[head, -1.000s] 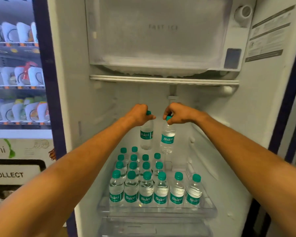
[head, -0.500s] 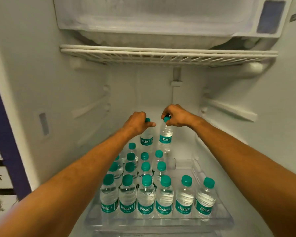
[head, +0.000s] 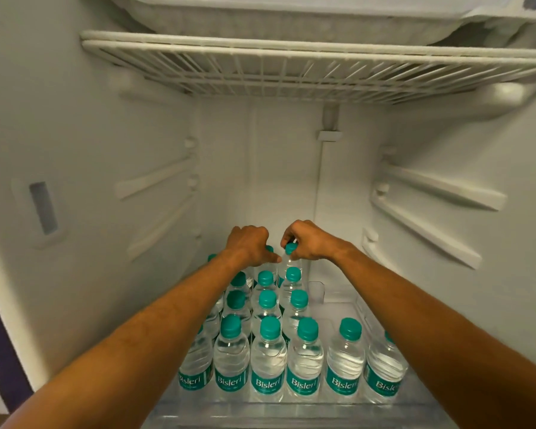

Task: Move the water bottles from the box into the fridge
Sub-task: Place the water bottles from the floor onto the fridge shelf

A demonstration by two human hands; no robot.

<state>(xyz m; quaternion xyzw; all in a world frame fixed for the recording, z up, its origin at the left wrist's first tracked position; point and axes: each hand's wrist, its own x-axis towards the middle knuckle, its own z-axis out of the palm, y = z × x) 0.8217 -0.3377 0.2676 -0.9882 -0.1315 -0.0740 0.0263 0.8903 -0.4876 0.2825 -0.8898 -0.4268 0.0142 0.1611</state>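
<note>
water bottle [head: 290, 249] cap pinched in right hand [head: 310, 243]; another's cap gripped, mostly hidden, in left hand [head: 248, 246]

just one view here, a wide-angle cam worn on the person's head. it's right up at the open fridge [head: 75, 144], facing straight into the cavity and tipped down a little. the wire shelf [head: 291, 72] spans the top of frame, the bottles [head: 268, 360] sit low and centre, really close.
</note>
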